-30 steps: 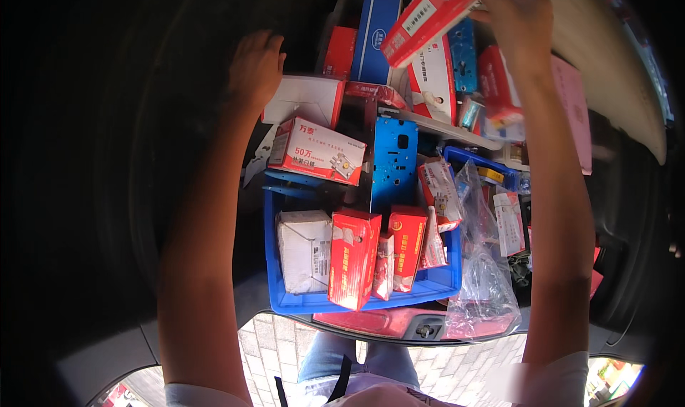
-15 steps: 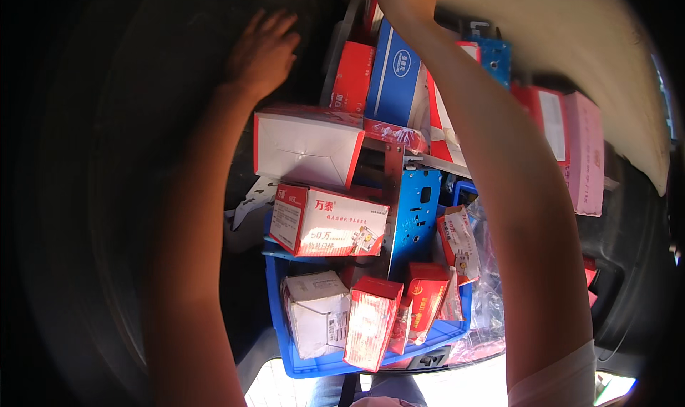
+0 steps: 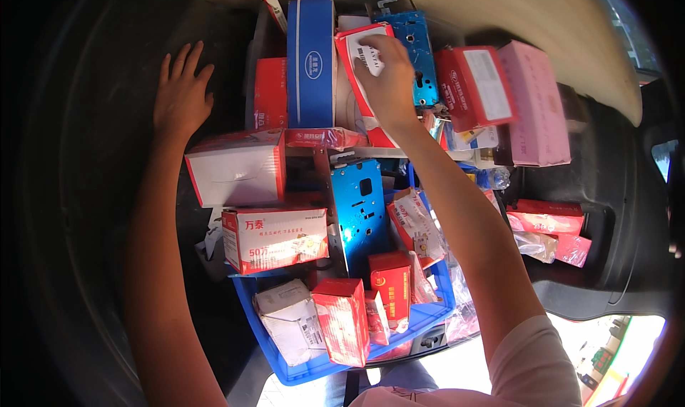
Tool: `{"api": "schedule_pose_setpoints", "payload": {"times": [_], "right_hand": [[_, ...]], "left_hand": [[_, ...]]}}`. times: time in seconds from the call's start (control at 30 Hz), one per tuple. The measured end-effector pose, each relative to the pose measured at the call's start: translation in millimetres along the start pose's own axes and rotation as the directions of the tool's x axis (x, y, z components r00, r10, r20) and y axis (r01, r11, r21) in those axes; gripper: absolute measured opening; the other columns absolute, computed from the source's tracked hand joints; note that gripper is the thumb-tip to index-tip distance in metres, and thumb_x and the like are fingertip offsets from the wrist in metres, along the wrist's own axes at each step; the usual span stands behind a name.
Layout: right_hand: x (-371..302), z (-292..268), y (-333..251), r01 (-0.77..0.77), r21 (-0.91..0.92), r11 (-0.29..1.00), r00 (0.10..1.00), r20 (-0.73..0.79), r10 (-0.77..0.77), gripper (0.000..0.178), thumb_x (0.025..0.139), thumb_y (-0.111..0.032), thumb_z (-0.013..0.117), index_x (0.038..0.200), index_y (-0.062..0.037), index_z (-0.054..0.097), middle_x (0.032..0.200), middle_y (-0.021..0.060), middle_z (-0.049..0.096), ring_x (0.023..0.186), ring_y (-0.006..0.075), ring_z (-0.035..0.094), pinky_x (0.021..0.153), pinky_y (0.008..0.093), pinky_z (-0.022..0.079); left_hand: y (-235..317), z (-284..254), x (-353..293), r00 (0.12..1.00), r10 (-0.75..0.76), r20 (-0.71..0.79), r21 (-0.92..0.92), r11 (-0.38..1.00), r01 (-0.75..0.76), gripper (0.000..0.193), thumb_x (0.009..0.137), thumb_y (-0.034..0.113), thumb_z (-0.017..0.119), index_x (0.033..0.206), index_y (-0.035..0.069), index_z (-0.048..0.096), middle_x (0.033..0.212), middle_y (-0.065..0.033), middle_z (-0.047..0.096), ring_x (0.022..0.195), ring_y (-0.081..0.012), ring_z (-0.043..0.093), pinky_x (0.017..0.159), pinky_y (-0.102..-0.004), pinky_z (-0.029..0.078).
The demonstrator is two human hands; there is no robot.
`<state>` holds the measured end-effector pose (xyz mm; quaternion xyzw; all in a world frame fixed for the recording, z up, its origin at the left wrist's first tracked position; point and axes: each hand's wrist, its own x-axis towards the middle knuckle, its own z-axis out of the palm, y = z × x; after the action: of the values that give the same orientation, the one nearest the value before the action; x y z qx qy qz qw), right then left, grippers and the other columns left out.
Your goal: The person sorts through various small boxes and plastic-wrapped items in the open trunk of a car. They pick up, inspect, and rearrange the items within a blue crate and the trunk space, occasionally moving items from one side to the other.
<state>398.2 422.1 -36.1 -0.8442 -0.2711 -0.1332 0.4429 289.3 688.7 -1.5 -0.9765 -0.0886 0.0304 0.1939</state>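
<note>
My left hand (image 3: 182, 93) lies with fingers spread on the dark liner at the left, holding nothing. Among the boxes at the far middle, my right hand (image 3: 391, 78) rests over a red-and-white carton (image 3: 354, 50). Its thumb and bent fingers are apart against the carton's face; part of the carton is hidden beneath it. Just left of that carton stands a tall blue box (image 3: 311, 86), with a red box (image 3: 271, 86) beside it. A blue metal lock body (image 3: 422, 57) leans to the right of my right hand.
Nearer me, a blue crate (image 3: 300, 371) holds several red and white cartons and a blue lock plate (image 3: 360, 200). A white-faced box (image 3: 239, 171) sits at its far left. A pink box (image 3: 535, 107) and red box (image 3: 474, 86) stand right; pale trim (image 3: 571, 21) curves behind.
My right hand has come back from the far edge onto the red-and-white carton. The view has shifted right, so the boxes appear further left. My left hand stays spread on the liner.
</note>
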Motion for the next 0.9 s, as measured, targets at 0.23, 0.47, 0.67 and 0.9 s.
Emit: {"api": "schedule_pose_setpoints", "payload": {"times": [0.23,0.47,0.67,0.9], "right_hand": [[-42.5,-42.5,41.5,-0.407,-0.060,0.911,0.913,-0.023,0.406,0.044,0.074,-0.007,0.064,0.113,0.0051,0.047,0.113,0.0241,0.049,0.100,0.0364,0.053,0.087,0.0400,0.043],[19.5,-26.6,63.6,-0.212,-0.463,0.861,0.977,-0.114,0.179,0.088,0.066,-0.029,0.077,0.132,-0.0001,0.027,0.120,0.0239,0.041,0.114,0.0377,0.041,0.092,0.0457,0.040],[18.3,-29.9,41.8,-0.273,-0.492,0.827,0.941,0.044,0.337,0.106,0.058,-0.034,0.082,0.136,-0.0032,0.018,0.120,0.0244,0.040,0.113,0.0391,0.042,0.091,0.0457,0.040],[30.4,-37.1,62.1,-0.472,-0.187,0.862,0.855,0.143,0.499,0.095,0.053,-0.036,0.085,0.121,-0.0010,0.028,0.111,0.0231,0.048,0.102,0.0379,0.054,0.083,0.0400,0.047]], "left_hand": [[2.6,-2.2,0.7,0.999,-0.003,0.042,0.045,0.999,0.001,0.047,0.076,0.022,0.066,0.121,0.016,0.052,0.144,-0.0036,0.024,0.134,-0.0183,0.021,0.111,-0.0417,0.016],[3.4,0.9,1.3,0.998,0.040,-0.045,0.046,0.998,-0.038,0.045,0.075,0.022,0.066,0.118,0.016,0.055,0.143,-0.0042,0.026,0.133,-0.0188,0.024,0.110,-0.0424,0.018],[-1.5,5.0,-2.9,0.998,0.027,-0.055,0.043,0.999,-0.025,0.042,0.074,0.020,0.066,0.115,0.015,0.056,0.141,-0.0054,0.030,0.132,-0.0199,0.026,0.110,-0.0427,0.019],[5.5,-0.8,3.8,0.999,0.032,-0.019,0.021,0.999,-0.031,0.045,0.074,0.021,0.066,0.117,0.015,0.055,0.143,-0.0053,0.026,0.133,-0.0199,0.022,0.110,-0.0443,0.017]]}}
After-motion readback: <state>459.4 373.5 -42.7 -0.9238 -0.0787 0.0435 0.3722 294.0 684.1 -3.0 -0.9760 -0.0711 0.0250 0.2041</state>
